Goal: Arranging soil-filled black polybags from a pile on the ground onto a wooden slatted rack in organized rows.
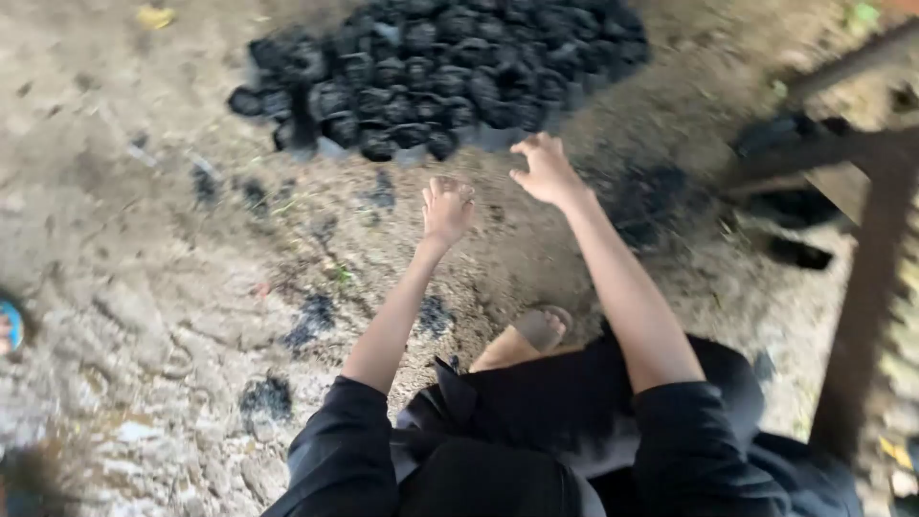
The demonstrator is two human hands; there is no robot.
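Bags (440, 81), small, black and soil-filled, are packed in a cluster on the bare ground (144, 287). Both arms are stretched toward it. The left hand (447, 209) is held near the cluster's edge, fingers curled loosely and nothing gripped. The right hand (546, 170) is held just beside the bags, fingers spread, empty. A foot (541, 328) is seen below.

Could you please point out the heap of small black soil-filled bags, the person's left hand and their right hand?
Heap of small black soil-filled bags (440, 77): head view, on the middle of the pile.
Left hand (447, 209): head view, on the back of the hand.
Right hand (544, 170): head view, on the back of the hand.
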